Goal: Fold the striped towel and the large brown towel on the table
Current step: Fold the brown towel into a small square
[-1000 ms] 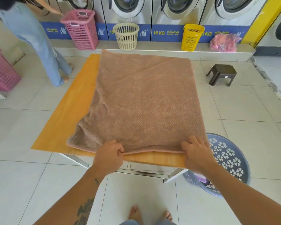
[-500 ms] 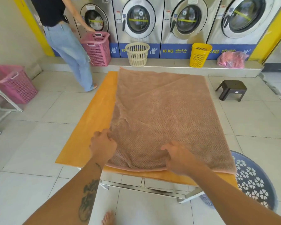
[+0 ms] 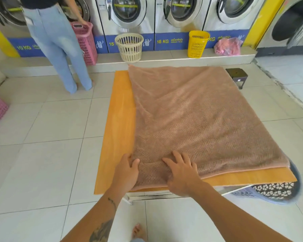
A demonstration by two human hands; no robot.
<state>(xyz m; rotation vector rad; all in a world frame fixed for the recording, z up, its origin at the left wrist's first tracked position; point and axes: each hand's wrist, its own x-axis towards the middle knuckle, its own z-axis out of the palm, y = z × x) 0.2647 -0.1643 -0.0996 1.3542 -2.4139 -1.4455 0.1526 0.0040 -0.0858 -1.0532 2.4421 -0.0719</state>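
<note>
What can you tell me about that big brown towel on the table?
The large brown towel is a soft, waffle-textured cloth lying spread over most of the orange table, with diagonal wrinkles and a doubled near edge. Its near left corner is pinched by the left hand, while the right hand lies flat on it beside.

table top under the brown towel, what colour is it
Orange-yellow table top, plain, seen best in the head view.

Self-service laundromat, row of front-loading washing machines (image 3: 126, 13) marked 15 KG, laundry baskets (image 3: 129, 47) on the ledge below them
</note>
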